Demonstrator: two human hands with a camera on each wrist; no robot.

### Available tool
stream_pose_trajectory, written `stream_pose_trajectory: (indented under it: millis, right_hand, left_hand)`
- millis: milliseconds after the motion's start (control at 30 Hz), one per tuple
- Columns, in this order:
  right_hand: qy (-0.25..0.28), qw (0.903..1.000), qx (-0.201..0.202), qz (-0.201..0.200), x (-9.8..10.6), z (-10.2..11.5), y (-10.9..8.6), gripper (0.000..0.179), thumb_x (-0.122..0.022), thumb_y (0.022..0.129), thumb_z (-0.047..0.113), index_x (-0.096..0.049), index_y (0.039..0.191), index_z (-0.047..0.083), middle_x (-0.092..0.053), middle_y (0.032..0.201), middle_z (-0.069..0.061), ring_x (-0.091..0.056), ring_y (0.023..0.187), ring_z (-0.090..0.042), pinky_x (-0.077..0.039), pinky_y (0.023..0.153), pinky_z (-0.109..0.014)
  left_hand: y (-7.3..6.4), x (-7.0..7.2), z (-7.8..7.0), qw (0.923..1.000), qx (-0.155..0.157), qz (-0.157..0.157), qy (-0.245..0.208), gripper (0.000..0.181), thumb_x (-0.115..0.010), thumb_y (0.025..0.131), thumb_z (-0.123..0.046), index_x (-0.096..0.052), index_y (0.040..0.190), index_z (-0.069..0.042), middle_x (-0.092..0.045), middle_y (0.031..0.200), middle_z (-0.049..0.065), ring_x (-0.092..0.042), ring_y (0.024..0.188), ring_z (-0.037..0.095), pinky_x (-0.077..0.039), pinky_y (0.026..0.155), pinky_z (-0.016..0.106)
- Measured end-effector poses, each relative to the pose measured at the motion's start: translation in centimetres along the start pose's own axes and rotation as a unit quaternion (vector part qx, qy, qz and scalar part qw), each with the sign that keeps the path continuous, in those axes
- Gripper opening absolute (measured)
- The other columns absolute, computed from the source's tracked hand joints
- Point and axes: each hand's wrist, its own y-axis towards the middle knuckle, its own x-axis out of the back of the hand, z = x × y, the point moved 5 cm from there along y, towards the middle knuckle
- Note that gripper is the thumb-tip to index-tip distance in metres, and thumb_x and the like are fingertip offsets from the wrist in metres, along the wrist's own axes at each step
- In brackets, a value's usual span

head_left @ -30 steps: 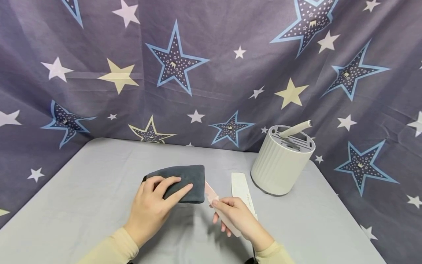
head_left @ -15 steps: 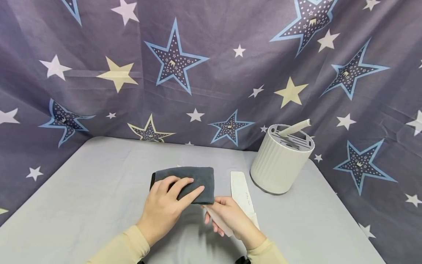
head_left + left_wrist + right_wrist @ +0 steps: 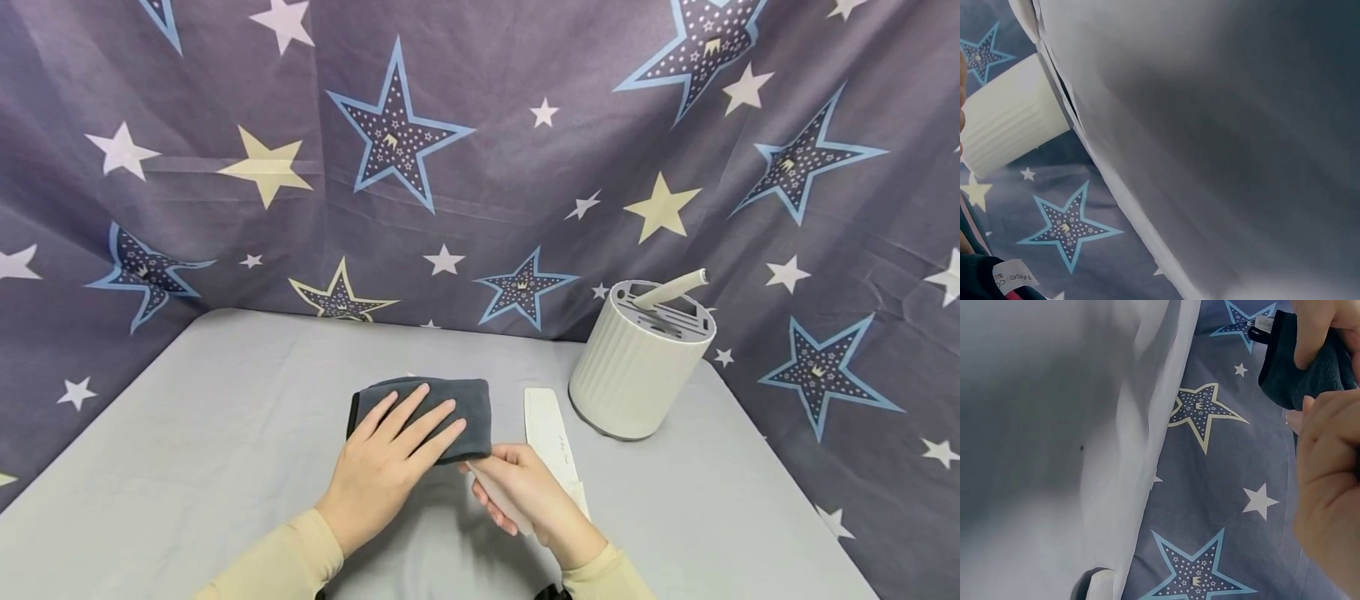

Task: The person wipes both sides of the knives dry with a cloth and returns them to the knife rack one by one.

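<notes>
A dark grey cloth (image 3: 465, 400) with a black edge is folded over the blade of a knife, hiding nearly all of the blade. My left hand (image 3: 386, 475) lies across the cloth with spread fingers on top; its thumb presses the other side in the right wrist view, near the cloth's label (image 3: 1264, 324). My right hand (image 3: 528, 492) grips the pale knife handle (image 3: 501, 497) just below the cloth's lower right corner. A white cleaver-like knife (image 3: 549, 433) lies on the table beside my right hand, its handle partly covered by that hand.
At the back right stands a ribbed cream knife block (image 3: 637, 375), one pale handle (image 3: 670, 290) sticking out of its slotted top. A grey cloth covers the table (image 3: 247, 400). A star-patterned curtain (image 3: 480, 208) rises behind and along the sides.
The cloth and left hand have moved right along the knife toward its handle, covering the pink blade that showed earlier. Lately, the left fingers have straightened over the cloth. The right hand keeps its grip.
</notes>
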Motion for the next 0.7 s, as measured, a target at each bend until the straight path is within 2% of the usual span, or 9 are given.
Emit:
stream_pose_trajectory:
  millis: [100,300,500,700]
  right_hand:
    - [-0.006,1.0000,0.003,-0.004,0.1,0.0,-0.1,0.031,-0.058,0.096,0.030,-0.066,0.094,0.000,-0.055,0.059,0.004,-0.042,0.036,-0.003,-0.032,0.033,-0.018]
    - [-0.021,0.9998,0.007,-0.004,0.3,-0.1,-0.3,0.030,-0.057,0.095,0.026,-0.067,0.097,-0.002,-0.056,0.060,0.003,-0.042,0.036,-0.003,-0.032,0.033,-0.018]
    - [-0.035,0.9993,0.011,-0.004,0.6,-0.2,-0.6,0.033,-0.058,0.096,0.026,-0.066,0.101,-0.005,-0.056,0.060,0.003,-0.041,0.036,-0.003,-0.032,0.033,-0.019]
    - [-0.034,0.9994,0.012,-0.005,0.9,-0.2,-1.0,0.033,-0.059,0.096,0.027,-0.066,0.100,-0.004,-0.056,0.061,0.002,-0.040,0.036,-0.003,-0.032,0.033,-0.019]
  left_hand:
    - [0.0,-0.1,0.2,0.9999,-0.004,0.009,-0.001,0.041,-0.048,0.090,-0.017,-0.069,0.126,-0.019,-0.066,0.131,0.001,-0.059,0.125,0.033,-0.046,0.102,0.053]
    - [-0.3,-0.1,0.8,0.9992,0.010,0.037,-0.009,0.045,-0.050,0.088,-0.011,-0.067,0.129,-0.021,-0.064,0.134,0.000,-0.057,0.128,0.032,-0.045,0.104,0.053]
    - [-0.4,0.1,1.3,0.9992,0.012,0.037,0.004,0.044,-0.047,0.089,-0.012,-0.068,0.127,-0.021,-0.065,0.133,0.000,-0.058,0.126,0.033,-0.046,0.102,0.053]
    - [-0.7,0.4,2.2,0.9981,0.023,0.054,0.021,0.044,-0.045,0.091,-0.015,-0.068,0.127,-0.021,-0.064,0.134,0.000,-0.058,0.126,0.033,-0.045,0.103,0.053]
